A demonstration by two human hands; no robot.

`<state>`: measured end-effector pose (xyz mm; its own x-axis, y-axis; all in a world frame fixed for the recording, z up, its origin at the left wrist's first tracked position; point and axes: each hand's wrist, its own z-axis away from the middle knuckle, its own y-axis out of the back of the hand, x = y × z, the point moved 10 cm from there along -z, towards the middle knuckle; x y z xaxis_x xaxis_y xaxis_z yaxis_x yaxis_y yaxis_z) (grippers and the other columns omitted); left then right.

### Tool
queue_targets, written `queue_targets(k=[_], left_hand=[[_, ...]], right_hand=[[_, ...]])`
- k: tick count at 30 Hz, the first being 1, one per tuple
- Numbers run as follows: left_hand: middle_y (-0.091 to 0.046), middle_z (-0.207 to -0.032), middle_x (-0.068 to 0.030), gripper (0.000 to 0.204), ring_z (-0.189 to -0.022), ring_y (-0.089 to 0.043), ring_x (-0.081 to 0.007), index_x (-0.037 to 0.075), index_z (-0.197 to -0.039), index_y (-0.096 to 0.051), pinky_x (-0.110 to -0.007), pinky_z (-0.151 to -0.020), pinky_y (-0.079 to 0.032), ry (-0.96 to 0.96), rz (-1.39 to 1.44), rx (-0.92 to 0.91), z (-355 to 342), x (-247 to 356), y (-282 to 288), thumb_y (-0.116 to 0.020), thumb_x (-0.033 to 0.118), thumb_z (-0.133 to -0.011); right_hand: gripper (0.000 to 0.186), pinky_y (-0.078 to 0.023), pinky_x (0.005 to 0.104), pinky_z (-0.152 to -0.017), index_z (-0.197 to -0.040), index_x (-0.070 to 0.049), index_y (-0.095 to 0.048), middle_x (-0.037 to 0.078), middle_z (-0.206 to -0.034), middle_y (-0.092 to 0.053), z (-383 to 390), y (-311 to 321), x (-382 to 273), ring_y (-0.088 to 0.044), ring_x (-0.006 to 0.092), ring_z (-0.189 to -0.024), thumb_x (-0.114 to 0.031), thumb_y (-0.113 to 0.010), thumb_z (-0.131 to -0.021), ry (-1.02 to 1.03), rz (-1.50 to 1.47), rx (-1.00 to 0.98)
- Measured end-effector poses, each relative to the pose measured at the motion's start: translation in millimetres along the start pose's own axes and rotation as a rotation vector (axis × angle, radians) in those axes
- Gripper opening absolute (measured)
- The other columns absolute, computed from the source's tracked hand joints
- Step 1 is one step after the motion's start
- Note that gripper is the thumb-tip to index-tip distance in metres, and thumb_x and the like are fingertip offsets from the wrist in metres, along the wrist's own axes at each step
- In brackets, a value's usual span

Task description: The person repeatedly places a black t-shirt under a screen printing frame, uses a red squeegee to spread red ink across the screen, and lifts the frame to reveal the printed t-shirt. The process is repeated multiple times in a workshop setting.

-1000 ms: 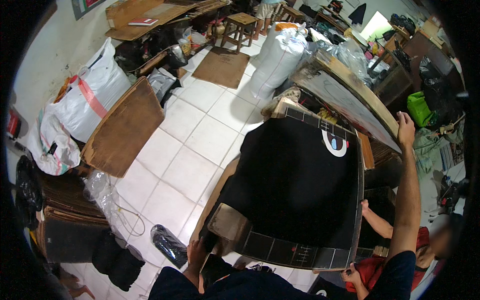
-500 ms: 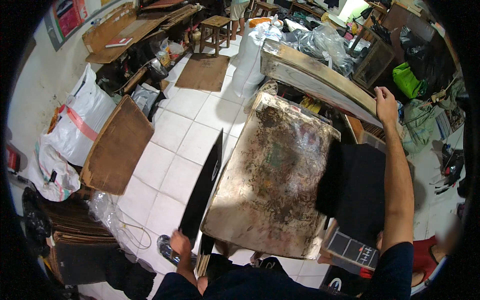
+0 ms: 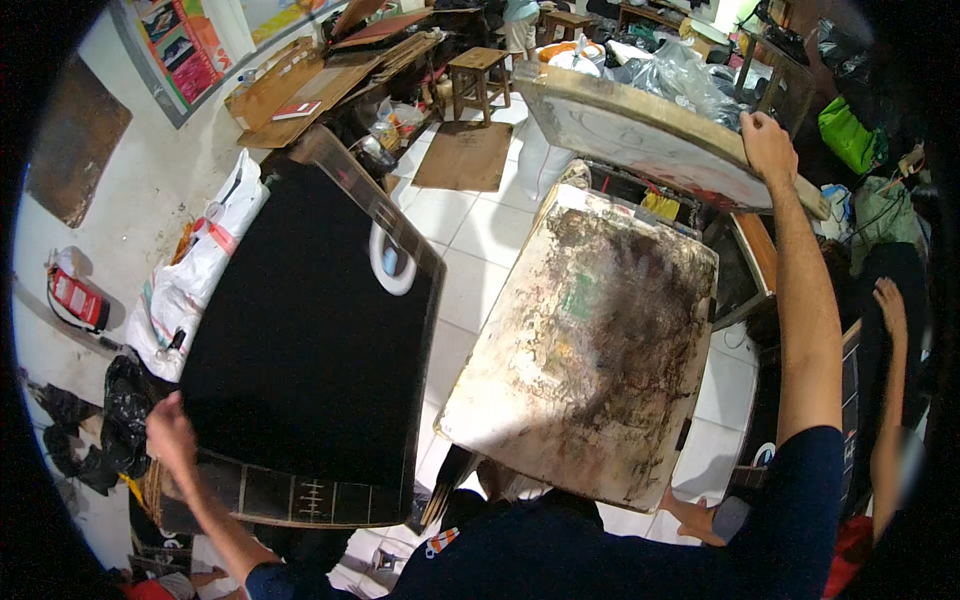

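Your right hand (image 3: 770, 150) grasps the frame (image 3: 640, 105). Your left hand (image 3: 172, 435) is at the black board's (image 3: 310, 330) left edge, its grip unclear.

A pale, scuffed wall (image 3: 185, 180) runs along the left side, with colourful posters (image 3: 187, 60) in a grey frame, a brown panel (image 3: 80, 145) and, lower down, a red fire extinguisher (image 3: 77, 298). Brightly lit white floor tiles (image 3: 475, 228) show soft shadows and lead to a flat piece of cardboard (image 3: 465, 158), with a wooden stool (image 3: 480, 62) just beyond. Clear plastic bags (image 3: 680, 78) crowd the far right, near a bright green bag (image 3: 848, 135).
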<state>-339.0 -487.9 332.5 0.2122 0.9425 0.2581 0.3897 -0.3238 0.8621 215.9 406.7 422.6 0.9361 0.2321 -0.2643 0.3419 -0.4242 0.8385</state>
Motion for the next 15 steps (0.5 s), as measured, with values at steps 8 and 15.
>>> queue_targets(k=[8, 15], left_hand=[[-0.066, -0.084, -0.0012, 0.043, -0.076, -0.052, -0.0118, 0.000, -0.090, -0.069, -0.031, -0.071, -0.045, 0.136, 0.375, -0.077, 17.7, -181.0, 15.5, -0.058, 0.038, -0.106], [-0.055, -0.078, 0.0029, 0.039, -0.074, -0.043, -0.0107, 0.002, -0.079, -0.060, -0.030, -0.066, -0.040, 0.267, 0.844, -0.237, 144.9, -104.8, -221.0, -0.057, 0.030, -0.106]], right_hand=[[0.059, -0.046, 0.0492, -0.107, -0.136, -0.019, -0.066, 0.019, -0.134, -0.066, -18.2, -8.8, 2.9, -0.061, 0.0389, -0.127, -0.056, -0.044, -0.095, 0.005, 0.029, -0.064], [0.060, -0.048, 0.0489, -0.106, -0.134, -0.019, -0.067, 0.018, -0.132, -0.067, 3.7, -14.4, 12.6, -0.061, 0.0397, -0.125, -0.059, -0.044, -0.096, -0.005, 0.052, -0.039]])
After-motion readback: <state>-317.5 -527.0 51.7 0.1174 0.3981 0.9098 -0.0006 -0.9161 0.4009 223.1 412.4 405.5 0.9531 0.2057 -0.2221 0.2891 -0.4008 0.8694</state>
